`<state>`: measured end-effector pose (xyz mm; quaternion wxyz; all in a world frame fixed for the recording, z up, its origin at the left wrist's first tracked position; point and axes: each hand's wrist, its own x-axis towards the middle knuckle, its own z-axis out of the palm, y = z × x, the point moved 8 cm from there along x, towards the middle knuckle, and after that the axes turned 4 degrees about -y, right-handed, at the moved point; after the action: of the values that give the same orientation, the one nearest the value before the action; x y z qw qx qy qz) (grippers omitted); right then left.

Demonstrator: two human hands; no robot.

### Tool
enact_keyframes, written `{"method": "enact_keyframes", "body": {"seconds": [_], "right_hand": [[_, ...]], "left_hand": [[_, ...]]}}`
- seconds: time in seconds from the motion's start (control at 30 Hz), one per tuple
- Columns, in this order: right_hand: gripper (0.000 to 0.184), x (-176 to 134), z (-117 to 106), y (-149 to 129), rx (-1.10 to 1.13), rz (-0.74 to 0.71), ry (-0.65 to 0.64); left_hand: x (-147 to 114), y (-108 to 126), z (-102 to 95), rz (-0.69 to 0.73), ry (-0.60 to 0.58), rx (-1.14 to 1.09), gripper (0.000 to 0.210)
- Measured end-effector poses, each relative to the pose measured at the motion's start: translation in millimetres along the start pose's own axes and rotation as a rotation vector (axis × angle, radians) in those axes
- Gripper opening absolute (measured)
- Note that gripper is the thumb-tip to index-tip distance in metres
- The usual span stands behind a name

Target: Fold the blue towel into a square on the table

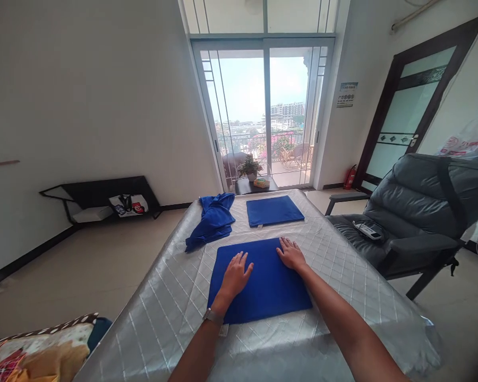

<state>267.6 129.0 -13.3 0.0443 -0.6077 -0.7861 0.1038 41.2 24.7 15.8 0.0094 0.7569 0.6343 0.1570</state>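
A flat blue cloth piece [269,286], rectangular like a pillowcase, lies spread in front of me with a small white tag at its near left corner. On its upper left part rests my left hand [236,273], fingers stretched out, a watch on the wrist. My right hand [291,253] lies flat at the cloth's far right corner, fingers extended. Neither hand grips anything. Beyond it lies a second flat blue cloth piece [274,210], also tagged. To the left of that is a crumpled blue cloth [214,216].
All the cloths lie on a table with a silver quilted cover [155,302]. At the right stands a grey recliner [414,212] with a white device on its seat. Behind the table is a small stand with a potted plant [250,167]. Patterned blankets [43,350] show at lower left.
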Motion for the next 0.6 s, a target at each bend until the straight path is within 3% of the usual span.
{"method": "enact_keyframes", "body": {"seconds": [0.13,0.3,0.43,0.6], "right_hand": [[0.068,2,2,2,-0.023,-0.005,0.005],[0.064,3,7,4,-0.075,-0.048,-0.012],[0.066,1,8,5,-0.118,-0.053,-0.018],[0.064,-2,5,3,-0.113,-0.049,-0.018]], "left_hand": [[25,81,16.9,0.257,-0.053,-0.045,0.063],[76,143,38.4,0.297,-0.076,-0.090,0.065],[95,160,53.7,0.267,-0.086,-0.120,0.070],[96,136,63.3,0.164,-0.098,-0.130,0.076]]}}
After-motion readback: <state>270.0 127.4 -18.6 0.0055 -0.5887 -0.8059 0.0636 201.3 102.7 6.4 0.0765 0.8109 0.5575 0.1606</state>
